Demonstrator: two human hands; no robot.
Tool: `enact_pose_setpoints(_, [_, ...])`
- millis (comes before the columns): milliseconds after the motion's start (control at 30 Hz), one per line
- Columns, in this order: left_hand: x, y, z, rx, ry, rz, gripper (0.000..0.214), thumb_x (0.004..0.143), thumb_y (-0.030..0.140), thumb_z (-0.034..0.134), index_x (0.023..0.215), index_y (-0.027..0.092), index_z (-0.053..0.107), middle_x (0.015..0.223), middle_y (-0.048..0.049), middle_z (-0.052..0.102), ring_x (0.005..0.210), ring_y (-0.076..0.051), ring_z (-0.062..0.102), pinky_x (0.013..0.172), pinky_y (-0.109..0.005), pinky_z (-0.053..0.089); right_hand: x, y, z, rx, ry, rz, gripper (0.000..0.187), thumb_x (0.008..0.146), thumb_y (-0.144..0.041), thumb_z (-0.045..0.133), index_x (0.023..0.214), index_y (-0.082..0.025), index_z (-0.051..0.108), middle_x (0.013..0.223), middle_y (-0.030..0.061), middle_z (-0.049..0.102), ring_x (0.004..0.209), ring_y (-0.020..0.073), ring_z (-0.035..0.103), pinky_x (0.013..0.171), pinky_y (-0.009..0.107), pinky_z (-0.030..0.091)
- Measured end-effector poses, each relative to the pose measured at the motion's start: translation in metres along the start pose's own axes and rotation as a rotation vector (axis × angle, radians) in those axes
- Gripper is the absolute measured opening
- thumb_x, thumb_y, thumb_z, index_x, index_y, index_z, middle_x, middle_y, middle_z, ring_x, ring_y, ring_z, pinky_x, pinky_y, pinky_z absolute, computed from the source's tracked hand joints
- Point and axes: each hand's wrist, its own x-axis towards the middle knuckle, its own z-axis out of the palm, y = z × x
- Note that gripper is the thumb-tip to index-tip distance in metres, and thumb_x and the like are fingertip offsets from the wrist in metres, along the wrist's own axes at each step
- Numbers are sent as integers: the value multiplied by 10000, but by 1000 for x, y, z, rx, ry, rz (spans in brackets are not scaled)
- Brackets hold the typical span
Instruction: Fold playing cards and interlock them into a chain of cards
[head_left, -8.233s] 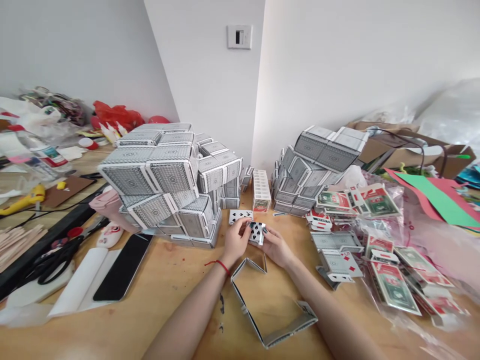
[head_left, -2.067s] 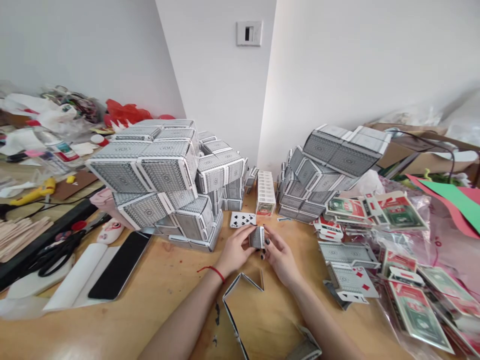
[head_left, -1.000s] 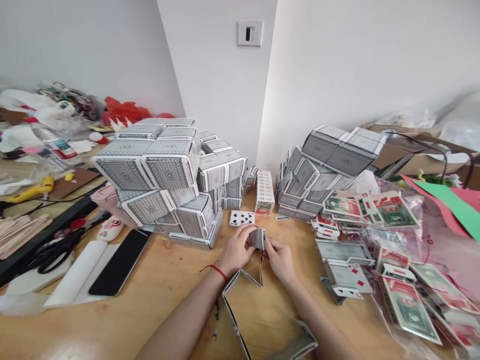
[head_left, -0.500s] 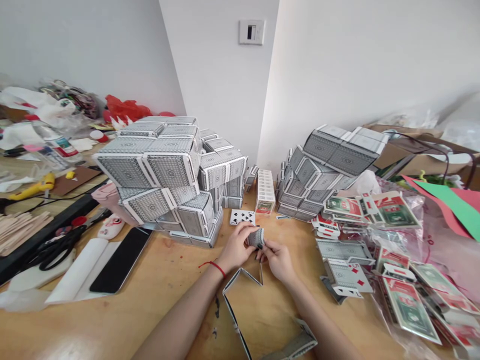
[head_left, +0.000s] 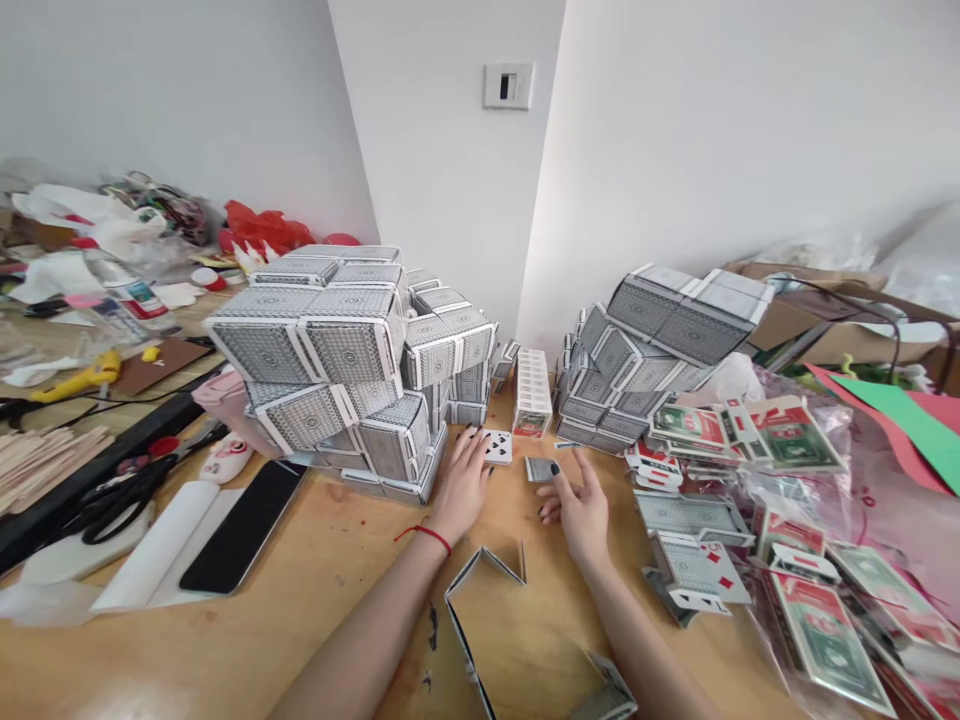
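Head view: a small folded card (head_left: 541, 469) lies on the table (head_left: 315, 590), long way across, just left of the right hand (head_left: 579, 512). Both grips are open and empty; the left hand (head_left: 463, 482) is farther off.

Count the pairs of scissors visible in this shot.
1. The black-handled pair of scissors lies at the left of the wooden table, left of the black tablet or phone. Others could be hidden in the clutter farther back.

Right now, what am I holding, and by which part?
Nothing seems held: the left hand sits at a spade playing card, the open right hand beside a folded card.
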Motion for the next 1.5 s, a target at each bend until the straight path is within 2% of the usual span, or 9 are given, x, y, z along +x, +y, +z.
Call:
enact_pose_setpoints(133, [2, -5, 5, 115, -15, 14, 334, 818, 140, 388, 1136, 181, 479, 1225, -76, 477, 1188, -210, 360, 984, -419, 327, -1, 0, 2, -55, -62, 15, 625, 687, -530, 535, 1167, -138, 459, 432, -30, 555, 239, 74, 398, 247, 170, 290])
enact_pose_setpoints(267, [1, -4, 4, 173, 23, 39, 297, 814, 127, 392, 1059, 194, 547, 1116, -66, 564, 1097, -207, 449, 950, -416, 359, -1, 4, 3, -70, -132, 27, 506, 686, -557, 516, 919, -113, 584, 439, -7, 555, 262, 76, 419, 262, 176, 291])
enact_pose_setpoints(500, [-1, 1, -2, 112, 203, 165, 276, 787, 68, 414, 959, 190, 593, 984, -38, 638, 967, -169, 543, 922, -396, 382, -1, 5, 2, -69, -180, 9, 499, 660, -598, 512, 747, -116, 611, 459, 19, 567, 301, 89, 450, 286, 193, 320])
enact_pose_setpoints(633, [-3, 10, -4, 37, 232, 275, 232, 785, 70, 425, 851, 190, 612, 881, -10, 660, 883, -139, 567, 885, -356, 410, -2, 3, 3, -80, -190, 9, 497, 660, -604, 506, 654, -118, 607, 492, 42, 587, 314, 93, 454, 302, 206, 324])
enact_pose_setpoints(767, [-4, 15, -6, 3, 241, 392, 237, 772, 58, 427, 813, 195, 615, 895, -5, 663, 919, -140, 559, 902, -374, 396, -3, 0, 3, -85, -265, 25, 444, 669, -575, 524, 565, -144, 551, 423, 15, 545, 316, 99, 449, 330, 209, 320])
enact_pose_setpoints(867, [-5, 17, -6, -14, 242, 455, 235, 762, 56, 436, 779, 203, 618, 898, 6, 666, 932, -138, 554, 921, -390, 382, -1, 0, 2, -55, -307, 26, 376, 690, -517, 546, 606, -151, 555, 407, -13, 512, 352, 98, 450, 374, 206, 333])
enact_pose_setpoints(1033, [-4, 17, -5, -42, 201, 512, 231, 756, 62, 446, 793, 207, 623, 931, 11, 661, 964, -138, 539, 926, -387, 390, 3, 6, -1, 42, -260, 54, 296, 676, -438, 597, 770, -158, 597, 546, -24, 521, 426, 88, 432, 409, 208, 355])
enact_pose_setpoints(1367, [-3, 15, -2, -17, 138, 445, 282, 784, 69, 404, 897, 206, 624, 1089, -33, 598, 1135, -169, 437, 963, -422, 372, 7, 8, -1, 46, -213, -1, 304, 639, -429, 628, 741, -145, 587, 432, -66, 425, 351, 49, 304, 347, 189, 238])
enact_pose_setpoints(1500, [-3, 16, -3, 40, 103, 487, 278, 808, 92, 396, 959, 207, 600, 1050, -27, 620, 1068, -152, 500, 1006, -449, 308, 7, 7, 0, 60, -178, 22, 329, 613, -412, 643, 786, -136, 593, 488, -44, 499, 346, 46, 330, 330, 187, 240])
